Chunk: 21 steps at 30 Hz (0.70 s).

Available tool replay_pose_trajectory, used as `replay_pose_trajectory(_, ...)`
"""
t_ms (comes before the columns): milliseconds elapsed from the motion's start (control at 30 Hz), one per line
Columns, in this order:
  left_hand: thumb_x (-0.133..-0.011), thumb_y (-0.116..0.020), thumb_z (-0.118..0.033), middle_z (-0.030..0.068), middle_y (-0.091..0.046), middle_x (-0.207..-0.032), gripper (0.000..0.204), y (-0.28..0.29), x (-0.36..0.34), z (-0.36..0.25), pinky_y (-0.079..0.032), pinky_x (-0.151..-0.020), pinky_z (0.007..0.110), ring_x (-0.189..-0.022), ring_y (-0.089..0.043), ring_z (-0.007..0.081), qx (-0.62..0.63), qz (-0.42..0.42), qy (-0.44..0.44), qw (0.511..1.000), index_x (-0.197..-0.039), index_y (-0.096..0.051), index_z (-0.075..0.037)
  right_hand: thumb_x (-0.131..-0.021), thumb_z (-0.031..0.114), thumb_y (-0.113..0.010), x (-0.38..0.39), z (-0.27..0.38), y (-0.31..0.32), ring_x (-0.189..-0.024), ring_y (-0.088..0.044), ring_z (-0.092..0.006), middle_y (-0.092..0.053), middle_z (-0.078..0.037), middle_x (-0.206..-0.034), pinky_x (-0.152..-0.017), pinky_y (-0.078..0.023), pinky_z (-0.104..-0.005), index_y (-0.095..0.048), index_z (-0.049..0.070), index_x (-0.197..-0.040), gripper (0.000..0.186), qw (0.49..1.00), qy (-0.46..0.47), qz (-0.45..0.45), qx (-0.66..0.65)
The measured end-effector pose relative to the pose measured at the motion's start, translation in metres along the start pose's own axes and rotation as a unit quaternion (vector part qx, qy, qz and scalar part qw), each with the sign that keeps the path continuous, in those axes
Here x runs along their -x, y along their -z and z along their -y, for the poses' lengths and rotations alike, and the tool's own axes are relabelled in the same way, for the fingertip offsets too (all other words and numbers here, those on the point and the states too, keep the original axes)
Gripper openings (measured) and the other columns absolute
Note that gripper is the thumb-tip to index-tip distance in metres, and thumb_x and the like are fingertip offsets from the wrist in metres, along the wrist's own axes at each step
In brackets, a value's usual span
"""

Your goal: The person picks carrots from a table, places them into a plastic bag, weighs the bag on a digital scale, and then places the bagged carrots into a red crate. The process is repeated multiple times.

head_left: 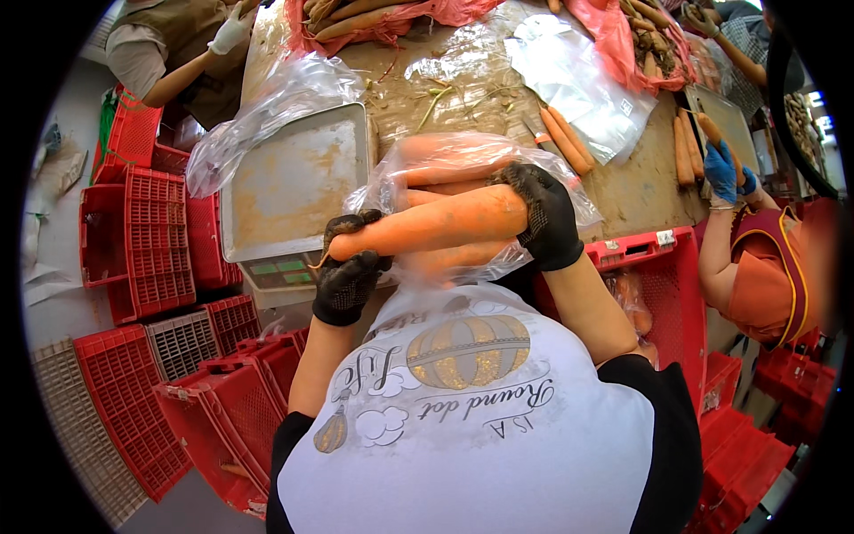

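A large carrot (431, 224) is gripped crosswise, slimmer end in the left hand (350, 283), thicker end in the right hand (550, 216).

Two black-gloved hands (550, 218) are gripping one tapered orange carrot (436, 222); two blue-gloved co-worker hands (719, 171), two pinkish-red plastic sacks (610, 36) are showing.

- Carrot (436, 221): smooth skin, low sheen, dull soil smears.
- Produce bag (576, 198): thin, clear plastic film, glossy, wrinkled.
- Left hand (350, 274) and right hand (547, 218): black gloves (340, 298), matt, with a dotted, textured face.
- Scale platform (289, 182): grey, metal-looking plate, dull, soil-stained.
- Table (405, 98): soil-coated top, glossy in patches.
- Crate (158, 233): rigid red plastic, latticed walls.
- Sack (427, 12): pink-red plastic, crumpled, semi-gloss.
- Shirt (463, 445): white cloth, matt; balloon print (467, 351) speckled, glitter-like.
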<state>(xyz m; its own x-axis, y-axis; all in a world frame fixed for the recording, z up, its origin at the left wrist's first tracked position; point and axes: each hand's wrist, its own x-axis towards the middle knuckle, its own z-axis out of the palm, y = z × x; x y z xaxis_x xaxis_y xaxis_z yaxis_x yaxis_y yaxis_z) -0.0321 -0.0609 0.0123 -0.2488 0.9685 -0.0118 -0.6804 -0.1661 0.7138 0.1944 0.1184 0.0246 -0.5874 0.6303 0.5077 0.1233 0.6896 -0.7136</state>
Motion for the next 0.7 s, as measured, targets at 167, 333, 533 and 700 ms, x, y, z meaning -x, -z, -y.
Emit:
replay_pose_trajectory(167,-0.074,-0.062,0.002,0.0136,-0.046,-0.12,0.044,-0.006,-0.002,-0.001,-0.049,-0.072,0.031,-0.099,-0.053,0.0237,0.04,-0.064,-0.018,0.997,-0.113,-0.045,-0.009,-0.077,0.009,-0.062,-0.015,0.03,0.006,-0.083,-0.057,-0.0149,-0.061,-0.006,-0.088,-0.079,-0.045,-0.0272,-0.06,-0.001,-0.098,0.024,0.907,-0.282,0.009,-0.313)
replay_pose_trajectory(333,-0.076,-0.061,0.001,0.0122,-0.043,-0.123,0.041,-0.001,0.002,0.001,-0.05,-0.078,0.033,-0.108,-0.049,0.0255,-0.006,-0.005,-0.011,1.0,-0.112,-0.045,-0.011,-0.076,0.009,-0.061,-0.01,0.02,0.007,-0.082,-0.059,-0.0197,-0.062,-0.01,-0.087,-0.079,-0.046,-0.0288,-0.061,-0.001,-0.094,0.02,0.97,-0.196,0.021,-0.145)
replay_pose_trajectory(533,-0.073,-0.061,0.005,0.0127,-0.044,-0.121,0.044,-0.012,0.0,-0.001,-0.05,-0.078,0.031,-0.104,-0.051,0.0239,-0.037,0.003,-0.004,0.999,-0.111,-0.045,-0.011,-0.082,0.008,-0.054,0.004,-0.005,0.007,-0.085,-0.061,-0.025,-0.063,-0.014,-0.087,-0.078,-0.047,-0.0322,-0.061,0.001,-0.093,0.015,0.985,-0.155,0.012,-0.073)
replay_pose_trajectory(700,-0.071,-0.061,0.007,0.0127,-0.045,-0.12,0.045,-0.019,-0.004,0.0,-0.05,-0.078,0.03,-0.104,-0.05,0.0241,-0.015,-0.016,-0.002,1.0,-0.111,-0.046,-0.01,-0.082,0.012,-0.054,-0.002,0.011,0.001,-0.083,-0.06,-0.0276,-0.064,-0.014,-0.086,-0.077,-0.047,-0.0347,-0.063,0.003,-0.089,0.015,0.973,-0.2,0.009,-0.111)
